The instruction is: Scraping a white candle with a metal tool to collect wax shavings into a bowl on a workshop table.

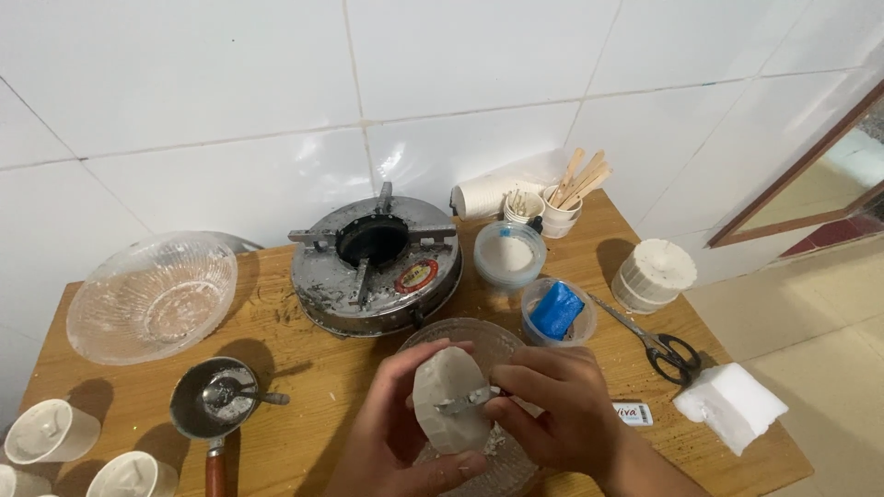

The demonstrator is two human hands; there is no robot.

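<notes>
My left hand point(387, 433) grips a pale grey, round wax-like block point(448, 396) from its left side, holding it over a clear glass bowl point(479, 338) near the table's front edge. My right hand point(552, 410) pinches a small metal blade point(465, 401) that lies across the block's face. White crumbs lie in the bowl below the block.
A round metal stove point(376, 267) stands behind the bowl. A large glass bowl point(152, 294) sits at left, a small saucepan with a spoon point(214, 398) and white cups point(51, 431) at front left. Scissors point(658, 342), white tissue point(732, 403), tubs and stick cups stand at right.
</notes>
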